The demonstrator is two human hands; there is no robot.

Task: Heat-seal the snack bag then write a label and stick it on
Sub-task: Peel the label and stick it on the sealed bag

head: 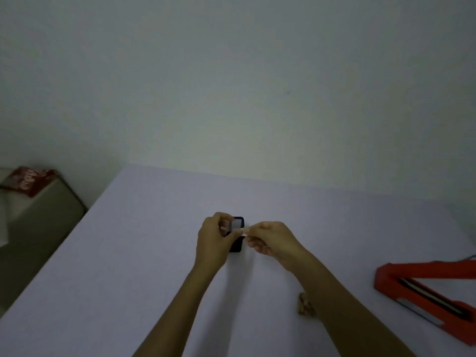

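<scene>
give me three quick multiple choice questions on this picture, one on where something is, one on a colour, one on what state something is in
1. Where is the heat sealer?
A. on the table, to the person's right
B. on the box by the wall
C. in the left hand

2. What colour is the heat sealer's body?
A. blue
B. red-orange
C. green

3. What are the two hands doing?
A. lying flat on the table
B. both pinching a small pale strip between them
C. lifting the snack bag

Answers:
1 A, it lies near the table's right edge, away from both hands.
2 B, its casing shows red-orange.
3 B, the left hand and right hand meet with fingers curled on the strip, above a small dark object; the snack bag lies off the table at far left.
</scene>
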